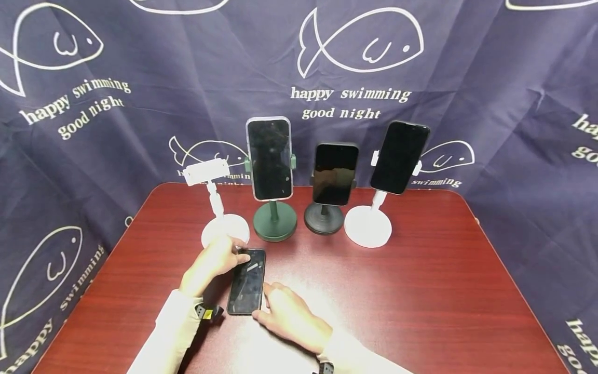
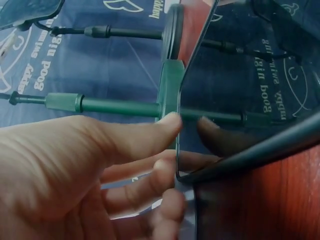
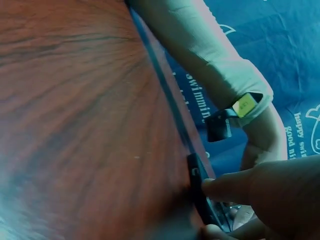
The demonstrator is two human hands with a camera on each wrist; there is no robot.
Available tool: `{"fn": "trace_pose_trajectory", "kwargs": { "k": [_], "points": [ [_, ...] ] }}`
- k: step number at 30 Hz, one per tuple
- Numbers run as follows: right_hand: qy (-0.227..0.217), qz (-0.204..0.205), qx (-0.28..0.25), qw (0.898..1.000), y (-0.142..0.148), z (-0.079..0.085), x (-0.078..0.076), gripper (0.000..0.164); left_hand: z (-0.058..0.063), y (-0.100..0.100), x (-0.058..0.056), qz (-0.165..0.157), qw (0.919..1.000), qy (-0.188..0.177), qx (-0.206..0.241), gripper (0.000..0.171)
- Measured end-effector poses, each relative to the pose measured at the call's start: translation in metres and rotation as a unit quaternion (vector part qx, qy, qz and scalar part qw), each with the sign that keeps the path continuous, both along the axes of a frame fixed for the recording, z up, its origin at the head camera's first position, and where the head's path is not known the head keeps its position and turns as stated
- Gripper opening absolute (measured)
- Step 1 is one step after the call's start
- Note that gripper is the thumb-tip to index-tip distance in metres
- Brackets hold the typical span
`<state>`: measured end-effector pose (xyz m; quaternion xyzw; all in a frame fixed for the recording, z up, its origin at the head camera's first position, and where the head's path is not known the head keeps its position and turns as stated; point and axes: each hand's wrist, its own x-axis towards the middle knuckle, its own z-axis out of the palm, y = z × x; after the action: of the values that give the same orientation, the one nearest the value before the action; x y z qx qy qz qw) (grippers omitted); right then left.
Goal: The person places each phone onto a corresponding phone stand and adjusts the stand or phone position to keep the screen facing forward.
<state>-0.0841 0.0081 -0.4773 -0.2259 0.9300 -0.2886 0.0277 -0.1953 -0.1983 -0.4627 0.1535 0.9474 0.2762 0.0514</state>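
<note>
A black smartphone (image 1: 246, 288) lies near the table's front left, screen up. My left hand (image 1: 216, 262) pinches its far left corner, thumb at the screen's edge and other fingers curled below, as the left wrist view shows up close with the glossy screen (image 2: 245, 85). At the near right corner, my right hand (image 1: 296, 317) holds the phone with thumb and finger against its edges. In the right wrist view a finger of the right hand (image 3: 280, 195) touches the phone's dark side (image 3: 196, 182). Just beyond my left hand stands a white phone stand (image 1: 217, 202) bearing no phone.
Along the back, a green stand (image 1: 274, 222), a black stand (image 1: 323, 219) and another white stand (image 1: 368, 227) each carry a phone upright. Dark blue cloth (image 1: 514, 171) with fish drawings hangs behind the reddish wooden table (image 1: 420, 301).
</note>
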Motion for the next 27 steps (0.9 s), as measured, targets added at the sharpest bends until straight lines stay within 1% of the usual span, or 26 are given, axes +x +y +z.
{"fn": "trace_pose_trajectory", "kwargs": {
  "k": [2,5,7,12,15,22,24,27],
  "points": [
    [0.004,-0.009,0.006,1.000,-0.002,-0.002,0.001,0.031,-0.001,0.000,0.001,-0.006,0.9999,-0.012,-0.004,0.031],
    [0.008,-0.024,0.012,1.000,-0.003,-0.003,0.002,0.034,-0.002,0.002,0.002,-0.016,0.9997,-0.016,-0.011,0.034],
    [0.010,-0.029,0.014,0.999,-0.003,-0.004,0.002,0.037,-0.003,0.003,0.003,-0.016,0.9996,-0.013,-0.020,0.032],
    [0.010,-0.028,0.017,0.999,-0.004,-0.006,0.003,0.045,-0.004,0.006,0.004,-0.015,0.9991,0.004,-0.040,0.028],
    [0.010,-0.030,0.019,0.999,-0.004,-0.007,0.003,0.048,-0.004,0.009,0.005,-0.014,0.9988,0.013,-0.046,0.028],
    [-0.002,-0.014,0.038,0.999,0.000,-0.005,0.001,0.066,-0.003,0.015,0.008,-0.035,0.9989,0.019,-0.026,0.017],
    [-0.004,-0.007,0.035,0.999,0.001,-0.004,0.000,0.065,-0.003,0.016,0.009,-0.039,0.9984,0.026,-0.031,0.017],
    [-0.001,-0.003,0.030,1.000,0.001,-0.004,-0.001,0.058,-0.003,0.017,0.011,-0.040,0.9965,0.045,-0.057,0.017]
  ]
}}
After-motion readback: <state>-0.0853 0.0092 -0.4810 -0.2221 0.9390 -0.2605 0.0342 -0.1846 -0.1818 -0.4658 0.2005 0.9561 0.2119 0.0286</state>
